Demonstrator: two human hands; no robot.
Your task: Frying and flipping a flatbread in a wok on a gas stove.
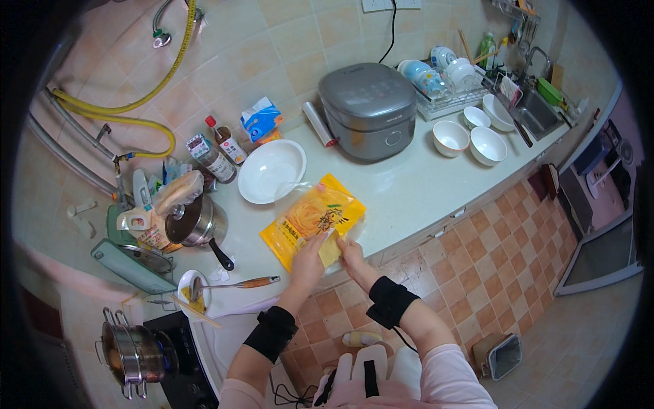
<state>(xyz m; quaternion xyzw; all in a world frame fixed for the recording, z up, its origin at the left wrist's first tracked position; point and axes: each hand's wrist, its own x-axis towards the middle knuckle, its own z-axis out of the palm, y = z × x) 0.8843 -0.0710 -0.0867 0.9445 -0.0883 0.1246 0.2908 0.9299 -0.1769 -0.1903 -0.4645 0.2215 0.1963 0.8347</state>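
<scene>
A yellow plastic food package (pixel 311 217) with a picture of noodles and printed writing lies at the front edge of the white countertop. My left hand (pixel 308 259) grips its near edge. Close beside it, my right hand (pixel 351 255) pinches the package's near right corner, and a pale yellow piece shows between the hands. Just behind the package stands a wide white bowl (pixel 272 172), with clear plastic film (pixel 292 190) over its near rim. To the left is a steel saucepan (pixel 196 222) with a lid and black handle. Both wrists wear black bands.
A grey rice cooker (pixel 370 112) stands at the back, with white bowls (pixel 488 146) and a dish rack (pixel 454 99) to its right. Bottles (pixel 217 164) stand back left. At lower left, a steel steamer pot (pixel 134 353) sits on a lit gas hob (pixel 186 358), near a plate with a spatula (pixel 245 283).
</scene>
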